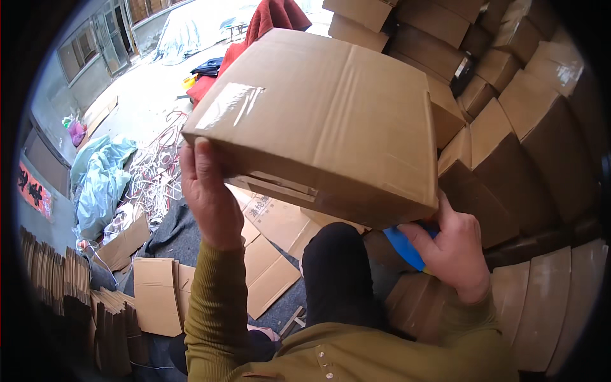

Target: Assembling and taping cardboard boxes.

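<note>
A closed brown cardboard box [305, 108], tilted and lifted in front of me, fills the upper middle of the view. Clear tape shines near its left edge. My left hand [213, 197] grips the box's near left corner, thumb on the edge, other fingers partly hidden. At the near right corner my right hand [452, 248] is closed against the box, fingers partly behind its edge. A blue object [407, 245] with orange and yellow bits shows beside my right thumb; whether the hand touches it I cannot tell. My knee [337, 274] is below the box.
Cardboard boxes [528, 127] are stacked along the right side. Flattened cartons [156, 296] lie on the floor, with more bundled upright at lower left [57, 270]. Tangled white straps [159, 162] and pale blue plastic sheeting [102, 178] lie to the left. Red cloth [273, 19] hangs behind the box.
</note>
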A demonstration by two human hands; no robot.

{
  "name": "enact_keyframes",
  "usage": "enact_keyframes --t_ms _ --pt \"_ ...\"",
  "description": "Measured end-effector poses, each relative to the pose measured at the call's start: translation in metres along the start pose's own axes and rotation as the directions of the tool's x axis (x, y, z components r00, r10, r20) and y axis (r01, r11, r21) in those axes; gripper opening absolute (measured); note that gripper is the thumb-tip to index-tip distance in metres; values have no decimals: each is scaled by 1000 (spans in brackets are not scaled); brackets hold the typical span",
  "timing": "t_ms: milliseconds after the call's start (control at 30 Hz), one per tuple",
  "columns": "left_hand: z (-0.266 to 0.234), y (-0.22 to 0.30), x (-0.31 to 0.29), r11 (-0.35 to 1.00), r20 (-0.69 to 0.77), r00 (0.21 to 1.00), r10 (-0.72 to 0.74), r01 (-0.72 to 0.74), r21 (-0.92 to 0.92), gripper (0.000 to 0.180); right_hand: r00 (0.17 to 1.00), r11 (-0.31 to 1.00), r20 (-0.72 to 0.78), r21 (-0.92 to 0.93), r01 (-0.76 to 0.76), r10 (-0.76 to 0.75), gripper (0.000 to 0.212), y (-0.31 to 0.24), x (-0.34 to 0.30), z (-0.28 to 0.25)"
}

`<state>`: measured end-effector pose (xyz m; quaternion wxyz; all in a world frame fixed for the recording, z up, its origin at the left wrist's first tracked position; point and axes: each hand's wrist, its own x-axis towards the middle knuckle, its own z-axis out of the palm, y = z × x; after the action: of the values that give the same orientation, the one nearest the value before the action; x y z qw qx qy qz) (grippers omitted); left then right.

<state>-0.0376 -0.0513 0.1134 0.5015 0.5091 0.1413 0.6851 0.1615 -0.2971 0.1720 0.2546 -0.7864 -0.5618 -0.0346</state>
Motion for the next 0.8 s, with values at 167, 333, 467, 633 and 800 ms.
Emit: enact_keyframes --t_ms 167,333,467,633,800 --pt "67 -100 -28 666 395 914 -93 -238 707 98 897 897 -23 22 -442 442 48 38 -36 1" --pt "105 -119 -95 683 542 812 -217 -271 678 101 813 788 191 205 -581 550 35 83 -86 20" --pt "135 -127 -104 605 472 843 -258 -240 759 101 796 769 363 256 -585 485 27 87 -96 36" --pt "128 -130 -92 650 584 734 -347 -261 714 90 802 789 414 257 -557 431 27 91 -90 42" --pt "58 -129 -92 664 431 862 -267 -160 731 66 852 596 410 610 -522 326 24 90 -75 24"
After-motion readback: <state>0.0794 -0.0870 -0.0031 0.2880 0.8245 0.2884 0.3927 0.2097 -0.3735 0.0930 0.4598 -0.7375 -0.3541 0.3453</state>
